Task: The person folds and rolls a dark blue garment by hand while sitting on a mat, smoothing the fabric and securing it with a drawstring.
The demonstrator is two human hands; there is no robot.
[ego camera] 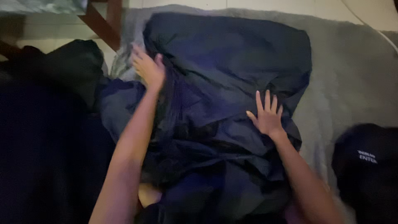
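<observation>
This looks like a room in a home, dimly lit. A shaggy grey rug (352,70) covers a pale tiled floor (290,5), with dark clothing (228,83) heaped on it. Wooden furniture legs (103,23) stand at the rug's edge.

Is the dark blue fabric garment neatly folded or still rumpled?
Rumpled: the dark blue fabric garment lies bunched in uneven creases on the grey rug, both hands pressing it.
</observation>
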